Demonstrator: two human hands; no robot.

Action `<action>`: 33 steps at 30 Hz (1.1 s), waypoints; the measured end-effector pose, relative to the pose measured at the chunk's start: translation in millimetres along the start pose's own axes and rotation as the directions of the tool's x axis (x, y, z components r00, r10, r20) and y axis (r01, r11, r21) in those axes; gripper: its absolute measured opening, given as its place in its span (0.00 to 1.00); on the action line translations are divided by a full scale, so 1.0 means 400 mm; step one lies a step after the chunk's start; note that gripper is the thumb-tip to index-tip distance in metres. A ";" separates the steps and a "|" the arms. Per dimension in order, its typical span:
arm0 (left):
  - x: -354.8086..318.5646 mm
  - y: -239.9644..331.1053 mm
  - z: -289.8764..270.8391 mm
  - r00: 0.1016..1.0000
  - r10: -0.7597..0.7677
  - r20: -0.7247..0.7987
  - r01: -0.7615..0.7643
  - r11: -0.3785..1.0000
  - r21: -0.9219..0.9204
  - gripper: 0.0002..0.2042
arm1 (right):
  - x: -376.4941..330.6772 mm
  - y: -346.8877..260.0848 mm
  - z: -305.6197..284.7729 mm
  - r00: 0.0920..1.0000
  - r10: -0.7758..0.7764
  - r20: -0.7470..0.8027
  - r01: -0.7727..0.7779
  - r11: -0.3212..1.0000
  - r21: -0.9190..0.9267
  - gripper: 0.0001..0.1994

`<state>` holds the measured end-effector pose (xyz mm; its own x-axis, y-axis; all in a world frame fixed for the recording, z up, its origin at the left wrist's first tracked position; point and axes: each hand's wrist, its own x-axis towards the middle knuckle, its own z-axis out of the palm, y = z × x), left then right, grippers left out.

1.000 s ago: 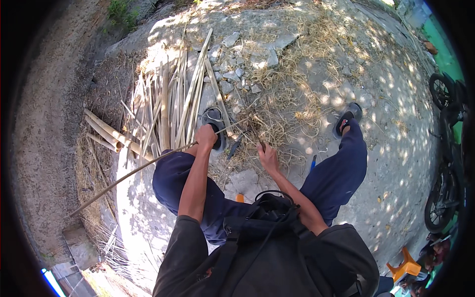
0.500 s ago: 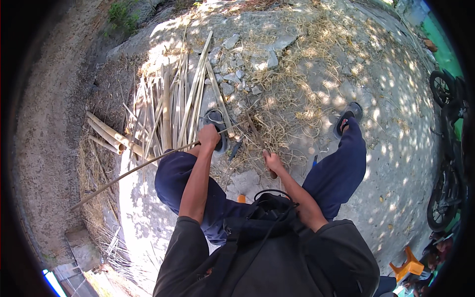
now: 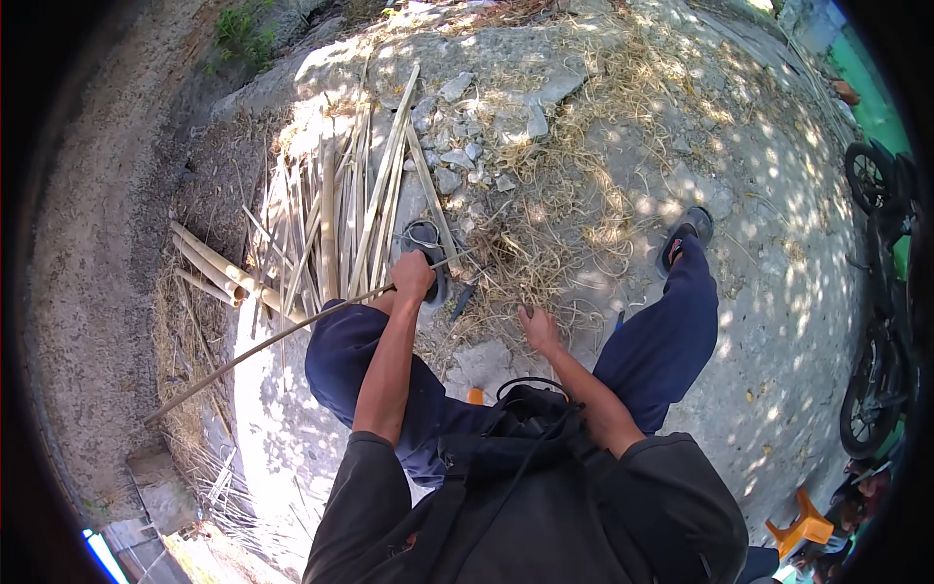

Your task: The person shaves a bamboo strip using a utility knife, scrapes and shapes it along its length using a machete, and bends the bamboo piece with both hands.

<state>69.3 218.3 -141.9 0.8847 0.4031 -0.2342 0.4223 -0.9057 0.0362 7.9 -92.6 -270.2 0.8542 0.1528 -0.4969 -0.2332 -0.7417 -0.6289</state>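
My left hand [image 3: 413, 276] is closed around a long thin bamboo strip [image 3: 255, 347] that slants from my knee down to the lower left. My right hand [image 3: 537, 329] hangs between my knees with fingers apart, holding nothing. A dark knife [image 3: 461, 303] lies on the ground between the two hands, just left of my right hand. In front of my left foot lies a pile of split bamboo slats [image 3: 342, 224]. Dry bamboo shavings [image 3: 545, 243] cover the ground ahead of my right hand.
Thicker bamboo poles [image 3: 209, 273] lie at the left of the slat pile. Broken stones [image 3: 486, 136] sit beyond the slats. A motorbike [image 3: 880, 292] stands at the right edge. An orange plastic stool [image 3: 803, 526] is at the lower right. A dirt bank rises on the left.
My right hand has dropped from up by the shavings toward my lap and opened. The left hand and strip have barely moved.
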 end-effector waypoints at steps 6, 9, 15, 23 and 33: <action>-0.030 0.026 0.024 0.965 0.154 -0.213 -0.172 0.983 -0.067 0.09 | 0.007 0.003 0.027 0.999 0.000 -0.035 0.002 0.999 0.042 0.32; -0.080 0.101 0.012 0.981 0.175 -0.090 -0.179 0.983 -0.048 0.09 | 0.000 -0.001 -0.009 0.996 0.084 0.027 -0.085 0.996 0.023 0.31; -0.162 0.189 -0.016 0.968 0.238 -0.077 -0.238 0.971 0.010 0.08 | -0.001 -0.042 -0.038 0.988 0.124 0.095 -0.127 0.992 0.023 0.31; -0.181 0.177 -0.036 0.970 0.242 -0.036 -0.238 0.968 0.074 0.07 | 0.064 0.041 0.002 0.992 0.097 0.082 -0.100 0.994 0.037 0.31; -0.114 0.060 0.011 0.998 0.049 0.046 -0.051 0.997 0.049 0.07 | 0.017 -0.087 -0.025 0.966 -0.228 -0.118 0.252 0.934 0.253 0.22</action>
<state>38.1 177.6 -134.7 0.8941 0.3522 -0.2767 0.3665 -0.9304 0.0000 26.5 -72.1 -245.7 0.9336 0.2400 -0.2660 -0.1205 -0.4890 -0.8639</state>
